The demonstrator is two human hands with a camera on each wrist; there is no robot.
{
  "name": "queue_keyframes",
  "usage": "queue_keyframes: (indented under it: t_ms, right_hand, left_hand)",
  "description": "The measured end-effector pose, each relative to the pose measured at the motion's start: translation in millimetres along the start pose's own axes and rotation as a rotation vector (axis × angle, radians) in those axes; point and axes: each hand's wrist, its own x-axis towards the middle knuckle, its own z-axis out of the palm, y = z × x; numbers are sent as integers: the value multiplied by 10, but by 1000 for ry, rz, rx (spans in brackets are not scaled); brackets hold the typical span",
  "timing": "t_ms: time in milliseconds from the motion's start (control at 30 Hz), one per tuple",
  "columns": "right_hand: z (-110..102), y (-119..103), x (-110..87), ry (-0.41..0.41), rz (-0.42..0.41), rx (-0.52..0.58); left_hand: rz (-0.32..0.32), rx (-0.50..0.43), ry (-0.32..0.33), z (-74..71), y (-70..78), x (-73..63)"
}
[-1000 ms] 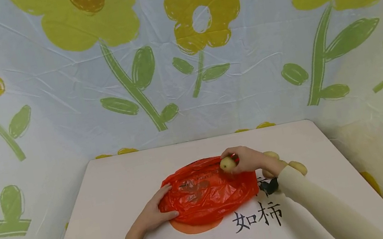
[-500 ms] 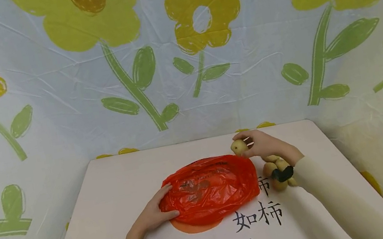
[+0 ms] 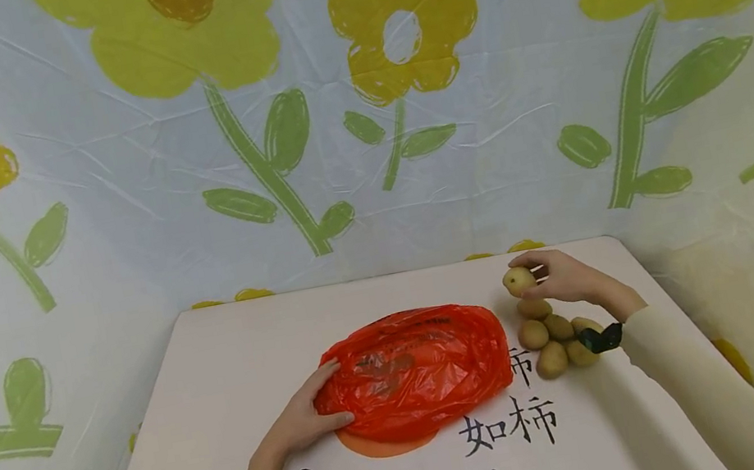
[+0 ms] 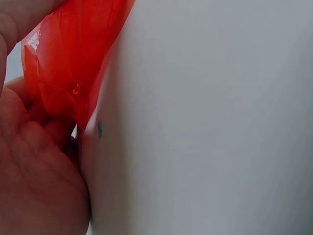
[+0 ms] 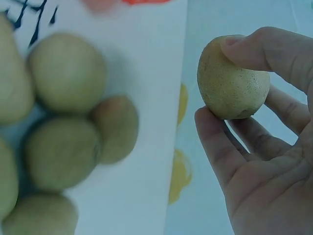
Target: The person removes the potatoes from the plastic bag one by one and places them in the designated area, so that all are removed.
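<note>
The right hand (image 3: 564, 276) pinches a small yellow-green fruit (image 3: 518, 280) between thumb and fingers (image 5: 254, 46), lifted clear of the bench (image 3: 232, 351), so its speckled skin faces outward in the right wrist view. Just below those fingers, a cluster of similar fruits (image 3: 555, 338) lies heaped together on the bench, touching one another, near the wrist. The left hand (image 3: 304, 423) rests flat against the near edge of a crumpled red plastic bag (image 3: 415, 374), its fingers straight and spread with the thumb beside the plastic, apparently pressing it down so that the light film stays put. The bag lies between the two hands, beside black printed characters (image 3: 506, 425) on the bench surface. A flowered cloth (image 3: 355, 105) hangs behind.
</note>
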Motion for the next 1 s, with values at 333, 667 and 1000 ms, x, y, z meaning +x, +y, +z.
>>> queue_keyframes:
  t_ms: [333,667,1000]
  right_hand:
    - [-36,312,-193,-1,48,-13]
    - [-40,587,-365,21,111,-8]
    - [18,749,-428,20,142,-16]
  left_hand:
    - [-1,3,3,7,-13,3]
    - [4,4,-6,-3,17,6]
    - [8,13,-9,-9,26,5]
